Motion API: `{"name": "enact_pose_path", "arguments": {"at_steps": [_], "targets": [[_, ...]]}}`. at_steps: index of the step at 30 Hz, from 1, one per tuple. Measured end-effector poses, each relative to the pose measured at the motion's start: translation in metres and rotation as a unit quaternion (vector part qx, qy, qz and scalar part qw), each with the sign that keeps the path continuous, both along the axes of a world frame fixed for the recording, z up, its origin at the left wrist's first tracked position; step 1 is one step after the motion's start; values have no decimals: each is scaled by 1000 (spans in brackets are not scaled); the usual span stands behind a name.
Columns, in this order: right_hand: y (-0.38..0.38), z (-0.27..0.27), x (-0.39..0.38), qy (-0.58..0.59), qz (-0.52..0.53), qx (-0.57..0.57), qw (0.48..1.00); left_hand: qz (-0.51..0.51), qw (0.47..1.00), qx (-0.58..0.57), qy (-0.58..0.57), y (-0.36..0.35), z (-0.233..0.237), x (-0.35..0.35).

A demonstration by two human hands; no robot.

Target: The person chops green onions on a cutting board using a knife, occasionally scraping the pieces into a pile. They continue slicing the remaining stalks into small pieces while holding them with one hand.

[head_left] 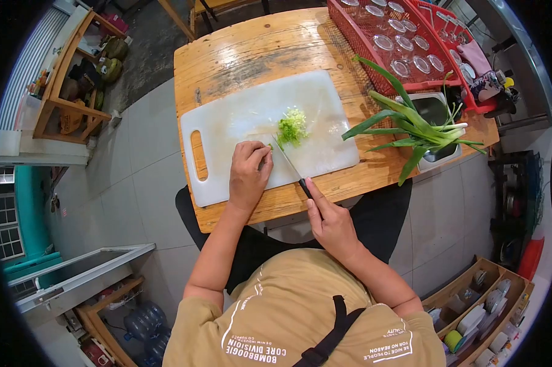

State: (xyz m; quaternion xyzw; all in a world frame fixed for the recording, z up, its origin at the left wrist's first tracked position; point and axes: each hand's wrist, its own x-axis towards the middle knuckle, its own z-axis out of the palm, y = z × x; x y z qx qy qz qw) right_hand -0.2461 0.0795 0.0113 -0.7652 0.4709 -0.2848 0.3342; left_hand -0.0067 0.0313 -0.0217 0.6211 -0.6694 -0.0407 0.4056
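Observation:
A white cutting board [221, 125] with a handle slot lies on the wooden table. On it sits a small heap of chopped green onion [292, 127], pale at the top and greener below. My right hand [333, 223] grips the black handle of a knife [286, 158], its blade pointing up and left over the board beside the heap. My left hand [250, 174] is closed on the board, left of the blade, fingers curled and pinched. A small bit of green shows at its fingertips; most of what it holds is hidden.
Whole green onions [419, 125] lie across a metal container [434, 110] to the right of the board. A red crate [355, 40] of upturned glasses stands at the table's far right. The wooden table [245, 46] has a near edge close to my body.

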Motion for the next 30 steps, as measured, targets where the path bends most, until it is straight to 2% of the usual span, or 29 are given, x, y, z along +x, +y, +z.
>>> {"name": "enact_pose_path", "arguments": {"at_steps": [5, 14, 19, 22, 30], "targets": [[7, 3, 3, -22, 10, 35, 999, 2, 1000, -5, -8, 0, 1, 0], [8, 4, 3, 15, 10, 30, 999, -2, 1000, -6, -12, 0, -1, 0], [3, -1, 16, 55, 13, -33, 998, -3, 1000, 7, -13, 0, 1, 0], [4, 3, 17, 75, 21, -34, 996, -3, 1000, 7, -16, 0, 2, -1], [3, -10, 13, 74, 17, -79, 994, -5, 1000, 4, -8, -1, 1, -1]]}}
